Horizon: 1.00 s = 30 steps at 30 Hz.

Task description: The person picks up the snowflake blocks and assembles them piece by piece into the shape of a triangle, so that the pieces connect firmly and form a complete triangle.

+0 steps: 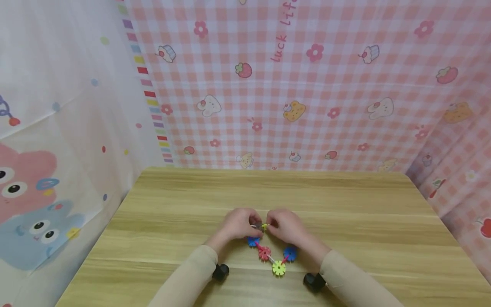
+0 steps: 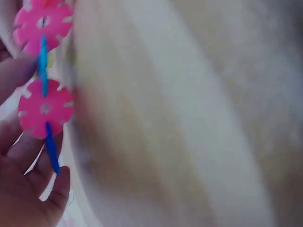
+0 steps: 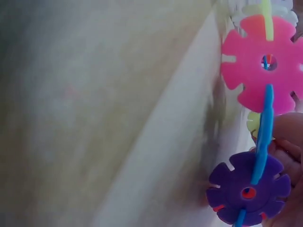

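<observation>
My left hand (image 1: 240, 223) and right hand (image 1: 288, 227) meet over the middle of the table. The left fingers pinch a dark slotted disc (image 1: 259, 227); the right fingertips grip a yellow disc (image 1: 264, 227) touching it. Below them hangs or lies a chain of interlocked flower-shaped discs: a blue disc (image 1: 253, 241), a red disc (image 1: 264, 253), a yellow-green disc (image 1: 278, 268) and another blue disc (image 1: 290, 254), with edge-on discs between. The left wrist view shows a pink disc (image 2: 46, 109) beside the fingers. In the right wrist view, a purple disc (image 3: 249, 189) and pink disc (image 3: 265, 64) are linked.
The wood-grain table (image 1: 172, 200) extends around both hands. A black wrist device (image 1: 220, 272) shows by the left sleeve, another black device (image 1: 314, 282) by the right. A pink checked cloth (image 1: 268, 85) hangs behind the table's far edge.
</observation>
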Available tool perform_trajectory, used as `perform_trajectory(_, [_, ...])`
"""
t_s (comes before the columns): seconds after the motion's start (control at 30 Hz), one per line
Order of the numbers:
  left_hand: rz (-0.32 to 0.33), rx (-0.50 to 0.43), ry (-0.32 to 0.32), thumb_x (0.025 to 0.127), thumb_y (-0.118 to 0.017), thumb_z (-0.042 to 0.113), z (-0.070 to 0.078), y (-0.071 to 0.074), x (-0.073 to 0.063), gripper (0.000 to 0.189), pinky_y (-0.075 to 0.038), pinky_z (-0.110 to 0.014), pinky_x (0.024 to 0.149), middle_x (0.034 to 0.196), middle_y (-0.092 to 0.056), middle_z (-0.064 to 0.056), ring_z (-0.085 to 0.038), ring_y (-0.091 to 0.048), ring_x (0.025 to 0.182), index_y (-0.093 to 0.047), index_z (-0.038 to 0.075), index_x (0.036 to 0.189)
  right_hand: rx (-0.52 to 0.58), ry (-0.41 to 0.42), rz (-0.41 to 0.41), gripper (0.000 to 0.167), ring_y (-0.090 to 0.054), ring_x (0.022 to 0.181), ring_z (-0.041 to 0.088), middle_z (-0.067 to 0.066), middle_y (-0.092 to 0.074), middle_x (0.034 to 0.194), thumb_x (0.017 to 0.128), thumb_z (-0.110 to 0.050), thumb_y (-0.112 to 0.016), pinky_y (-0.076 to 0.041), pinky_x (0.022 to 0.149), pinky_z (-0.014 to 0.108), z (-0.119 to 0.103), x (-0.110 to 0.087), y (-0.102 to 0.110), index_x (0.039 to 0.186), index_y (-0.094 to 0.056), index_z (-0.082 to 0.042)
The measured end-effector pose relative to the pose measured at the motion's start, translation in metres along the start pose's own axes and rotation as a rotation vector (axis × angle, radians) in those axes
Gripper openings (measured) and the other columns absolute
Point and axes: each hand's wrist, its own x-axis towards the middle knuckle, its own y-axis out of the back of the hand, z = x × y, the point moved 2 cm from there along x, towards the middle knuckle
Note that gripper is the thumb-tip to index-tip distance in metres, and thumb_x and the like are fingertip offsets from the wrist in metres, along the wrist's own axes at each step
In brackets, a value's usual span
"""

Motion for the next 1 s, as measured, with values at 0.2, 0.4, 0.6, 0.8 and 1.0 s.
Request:
perform_trajectory(0.2, [0.038,-0.005,-0.001,0.071,-0.086,0.019,0.004,-0.004,0.004,0.022,-0.048,-0.025,0.068,0.075,-0.066,0.011,-0.004,-0.057,0.069,-0.074,0.014,0.089,0.017,0.005,0.013,0.017,-0.051,0.071,0.008,-0.012,-0.057,0.073,0.084,-0.010,-0.078,-0.046,0.066,0.029,0.002,0.000,-0.001,0.077,-0.064,-0.017])
perform_trajectory(0.4, [0.059,-0.043,-0.040,0.070,-0.085,0.016,-0.001,-0.004,0.004,0.020,-0.049,-0.023,0.067,0.075,-0.067,0.010,-0.004,-0.058,0.069,-0.075,0.011,0.087,0.009,0.074,0.032,0.011,-0.057,0.074,0.011,-0.009,-0.063,0.076,0.084,-0.007,-0.077,-0.050,0.070,0.033,0.006,0.000,0.000,0.079,-0.070,-0.015])
perform_trajectory(0.6, [0.073,-0.067,-0.019,0.071,-0.087,0.017,-0.008,0.000,0.002,0.020,-0.050,-0.024,0.069,0.076,-0.068,0.009,-0.004,-0.059,0.070,-0.076,0.010,0.086,0.076,-0.020,0.062,0.015,-0.053,0.070,0.008,-0.011,-0.060,0.077,0.086,-0.009,-0.077,-0.047,0.065,0.028,0.013,-0.004,0.004,0.078,-0.067,-0.018])
perform_trajectory(0.8, [0.045,-0.104,-0.027,0.075,-0.086,0.019,-0.006,-0.001,0.002,0.018,-0.051,-0.024,0.069,0.078,-0.070,0.010,-0.003,-0.059,0.073,-0.077,0.012,0.089,0.189,-0.055,0.095,0.016,-0.051,0.069,0.006,-0.011,-0.059,0.076,0.086,-0.008,-0.077,-0.046,0.063,0.025,0.012,-0.002,0.006,0.078,-0.066,-0.017])
perform_trajectory(1.0, [0.053,-0.114,-0.040,0.076,-0.085,0.018,-0.005,-0.002,0.002,0.016,-0.050,-0.023,0.069,0.079,-0.070,0.011,-0.002,-0.059,0.074,-0.078,0.012,0.089,0.189,-0.028,0.090,0.020,-0.048,0.066,0.005,-0.011,-0.057,0.071,0.083,-0.005,-0.078,-0.044,0.061,0.024,0.010,-0.001,0.003,0.074,-0.063,-0.015])
